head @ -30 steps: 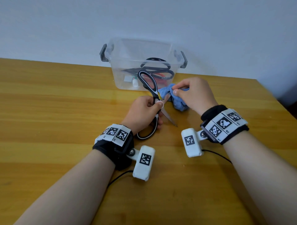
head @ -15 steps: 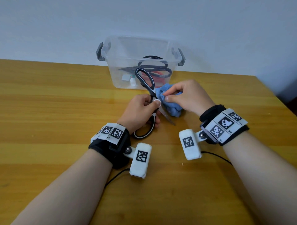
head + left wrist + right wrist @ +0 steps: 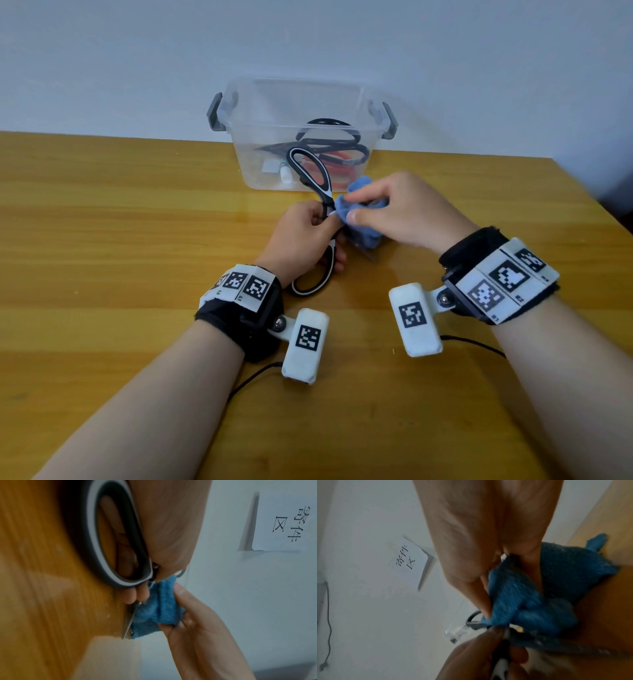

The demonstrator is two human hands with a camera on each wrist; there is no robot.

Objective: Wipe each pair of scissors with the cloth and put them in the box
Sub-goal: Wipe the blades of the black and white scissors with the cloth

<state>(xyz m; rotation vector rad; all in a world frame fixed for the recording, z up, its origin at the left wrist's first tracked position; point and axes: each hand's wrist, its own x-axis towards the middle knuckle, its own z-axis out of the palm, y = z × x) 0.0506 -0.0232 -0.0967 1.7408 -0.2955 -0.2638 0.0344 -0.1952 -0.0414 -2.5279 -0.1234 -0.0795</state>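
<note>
My left hand (image 3: pixel 301 236) grips a pair of black-and-white handled scissors (image 3: pixel 313 171) near the pivot, with the handles spread apart. One handle loop points at the box, the other lies toward my wrist. My right hand (image 3: pixel 397 212) pinches a blue cloth (image 3: pixel 364 236) around the blades, right beside the left thumb. In the left wrist view the cloth (image 3: pixel 159 609) wraps the blade (image 3: pixel 127 626), whose tip touches the table. The clear plastic box (image 3: pixel 301 102) stands behind, with other scissors (image 3: pixel 329 140) inside.
The box has grey clip handles (image 3: pixel 215 113) at both ends and stands against a pale wall at the far edge of the wooden table (image 3: pixel 102 222). A small white item (image 3: pixel 286 173) also lies in the box. A paper sign (image 3: pixel 410 561) hangs on the wall.
My right hand has slid the cloth along the blades toward the pivot, up to the left thumb. More of the blade is now covered. The left hand keeps its grip.
</note>
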